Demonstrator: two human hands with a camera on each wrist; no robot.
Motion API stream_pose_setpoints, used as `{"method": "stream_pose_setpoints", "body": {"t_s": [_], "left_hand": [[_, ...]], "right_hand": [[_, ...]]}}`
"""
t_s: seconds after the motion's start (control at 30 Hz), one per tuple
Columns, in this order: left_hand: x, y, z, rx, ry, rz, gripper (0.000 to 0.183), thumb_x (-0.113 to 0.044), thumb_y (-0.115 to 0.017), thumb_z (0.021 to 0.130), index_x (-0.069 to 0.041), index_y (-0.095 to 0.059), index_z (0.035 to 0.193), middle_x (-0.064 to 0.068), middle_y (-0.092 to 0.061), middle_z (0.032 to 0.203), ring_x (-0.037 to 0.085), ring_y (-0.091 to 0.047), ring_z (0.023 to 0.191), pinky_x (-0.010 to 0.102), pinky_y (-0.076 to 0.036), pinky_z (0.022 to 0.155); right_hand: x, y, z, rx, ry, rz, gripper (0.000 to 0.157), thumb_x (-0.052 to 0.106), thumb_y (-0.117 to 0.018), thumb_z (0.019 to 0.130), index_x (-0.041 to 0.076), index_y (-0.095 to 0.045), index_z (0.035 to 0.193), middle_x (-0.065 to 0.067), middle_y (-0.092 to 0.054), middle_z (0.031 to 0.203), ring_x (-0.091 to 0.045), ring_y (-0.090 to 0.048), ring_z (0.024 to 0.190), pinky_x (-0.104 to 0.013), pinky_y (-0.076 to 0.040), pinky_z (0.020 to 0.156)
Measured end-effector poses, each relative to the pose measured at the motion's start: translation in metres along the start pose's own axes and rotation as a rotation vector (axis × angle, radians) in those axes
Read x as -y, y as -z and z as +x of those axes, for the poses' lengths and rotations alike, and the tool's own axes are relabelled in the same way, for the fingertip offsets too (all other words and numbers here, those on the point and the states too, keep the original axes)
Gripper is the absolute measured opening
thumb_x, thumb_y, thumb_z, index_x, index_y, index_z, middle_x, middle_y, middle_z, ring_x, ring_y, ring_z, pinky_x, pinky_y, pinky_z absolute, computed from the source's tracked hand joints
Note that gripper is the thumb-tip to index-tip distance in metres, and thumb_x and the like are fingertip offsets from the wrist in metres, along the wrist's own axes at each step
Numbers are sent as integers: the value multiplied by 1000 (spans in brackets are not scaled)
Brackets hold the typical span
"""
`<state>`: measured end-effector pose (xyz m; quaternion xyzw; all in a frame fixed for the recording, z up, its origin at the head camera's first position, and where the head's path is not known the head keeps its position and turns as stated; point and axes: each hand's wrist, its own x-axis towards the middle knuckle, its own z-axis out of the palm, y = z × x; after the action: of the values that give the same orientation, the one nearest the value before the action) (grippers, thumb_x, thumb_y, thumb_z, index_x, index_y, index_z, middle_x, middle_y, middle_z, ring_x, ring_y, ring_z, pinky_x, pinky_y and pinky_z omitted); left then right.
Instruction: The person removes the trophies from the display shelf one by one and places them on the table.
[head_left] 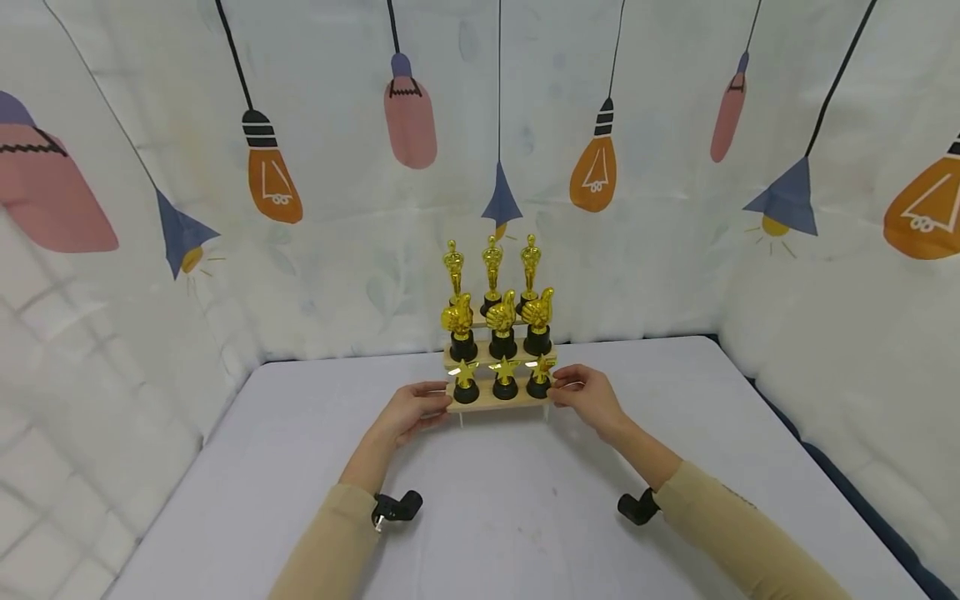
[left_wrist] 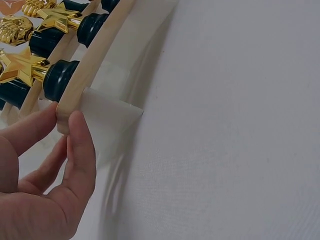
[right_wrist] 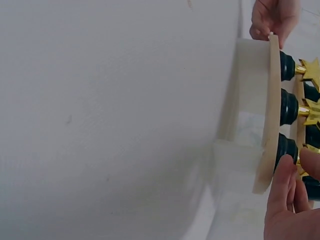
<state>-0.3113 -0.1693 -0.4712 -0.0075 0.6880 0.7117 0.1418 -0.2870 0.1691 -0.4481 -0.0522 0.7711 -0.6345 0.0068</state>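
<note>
A three-tier wooden display stand (head_left: pixel 486 403) with clear legs holds gold trophies on black bases. My left hand (head_left: pixel 411 410) pinches the left end of its lowest board (left_wrist: pixel 82 75) between thumb and fingers. At the other end, my right hand (head_left: pixel 592 402) has its thumb and fingers about the rightmost star trophy (head_left: pixel 539 385), touching its black base (right_wrist: pixel 286 147). Another star trophy (head_left: pixel 505 387) stands in the middle of that tier, with a third star trophy (head_left: pixel 466 392) at the left. Thumbs-up trophies (head_left: pixel 502 315) fill the middle tier; figure trophies (head_left: pixel 492 265) stand on top.
The stand rests on a white-covered table (head_left: pixel 495 517), towards its back edge. Behind it hangs a pale cloth backdrop (head_left: pixel 337 275) printed with lamps and bulbs. Cloth also hangs at both sides. A black wrist camera (head_left: pixel 397 507) sits on each wrist.
</note>
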Motion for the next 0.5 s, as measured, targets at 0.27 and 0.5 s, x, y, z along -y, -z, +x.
{"method": "stream_pose_setpoints", "body": {"t_s": [0.27,0.5], "left_hand": [[2,-2,-3,4,10,-17,50,1,-68,97,11,-50,143,20,-64,122,17,-68,90,36,-60,88],[-1,-2,-4,-2,0,-31,51,1,-68,97,10,-50,143,20,-64,120,18,-68,90,35,-60,87]], "right_hand": [[2,-2,4,-41,-1,-92,34,3,-79,89,-6,-65,119,-15,-65,104,-19,-64,87,-43,-61,80],[0,-4,11,-56,25,-219,39,11,-83,87,0,-69,122,-13,-68,112,-26,-61,99,-29,-53,74]]}}
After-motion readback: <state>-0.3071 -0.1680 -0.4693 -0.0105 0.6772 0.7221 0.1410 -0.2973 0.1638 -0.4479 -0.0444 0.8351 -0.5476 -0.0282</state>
